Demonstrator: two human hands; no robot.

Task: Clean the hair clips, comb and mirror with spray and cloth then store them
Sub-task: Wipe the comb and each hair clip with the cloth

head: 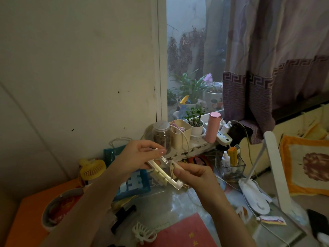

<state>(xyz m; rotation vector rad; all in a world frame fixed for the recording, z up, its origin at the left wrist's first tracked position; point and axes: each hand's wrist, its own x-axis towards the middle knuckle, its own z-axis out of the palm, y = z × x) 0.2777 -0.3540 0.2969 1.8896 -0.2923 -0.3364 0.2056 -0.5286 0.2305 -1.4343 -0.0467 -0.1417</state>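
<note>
Both hands up over the desk w/ one large clear rectangular hair clip (167,172) held between them. Left hand (140,155) grips the clip's upper-left end, thumb and fingertips curled round it; right hand (194,172) pinches a small pale cloth (173,166) against the clip's middle, fingers curled, w/ the clip's lower corner poking out just below its thumb. Clip is tilted, running from upper left down to lower right, off the desk surface. A white claw clip (142,232) lies on the desk near the bottom edge, below the left forearm, touching the corner of a red book (183,230). A black item (124,215) lies just above it, can't tell if comb or not. Containers: clear jar (162,136) w/ a lid on the sill, filled w/ brownish dried stuff; cream bin (180,133) beside it holding pinkish items, unclear what; white pot (195,128) w/ a small green plant next; pink flask (212,126) right of that, lid on. Clear square glass holder (229,166) right of the hands holds a white dropper bottle and an orange box. Round tin (58,209) at left on an orange box, reddish contents, blurred. Yellow mini fan (92,169) behind the left forearm; white desk lamp (254,195) at right.
</note>
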